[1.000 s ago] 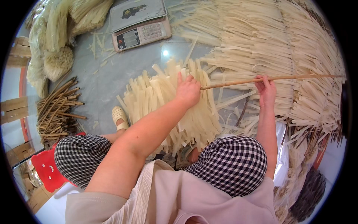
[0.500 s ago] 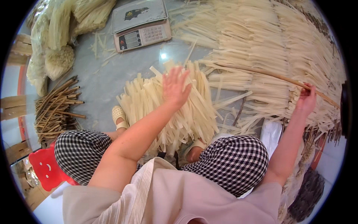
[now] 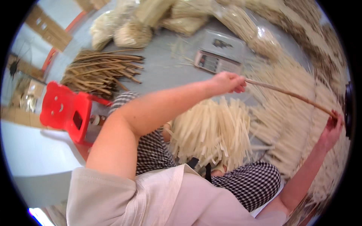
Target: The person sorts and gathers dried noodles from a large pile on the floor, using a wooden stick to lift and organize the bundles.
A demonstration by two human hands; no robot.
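Note:
A long thin brown stick (image 3: 288, 92) is stretched between my two hands, sloping down to the right. My left hand (image 3: 228, 82) is closed at its far left end. Near the right rim, my right hand (image 3: 333, 126) grips the stick toward its other end with bent fingers. Below the stick, a thick pile of pale flat strips (image 3: 211, 130) lies on the floor between my feet. More pale strips (image 3: 290, 139) spread in rows under and beyond my right arm.
A digital scale (image 3: 218, 56) with a dark patch on its pan stands ahead. At the left are a bundle of brown sticks (image 3: 102, 69) and a small red chair (image 3: 64, 113). Plastic-wrapped bundles (image 3: 134, 34) lie along the back.
My left hand has gone from open above the strip pile to closed on the stick's left end. The stick and my right hand have shifted right in the picture; the whole view has turned.

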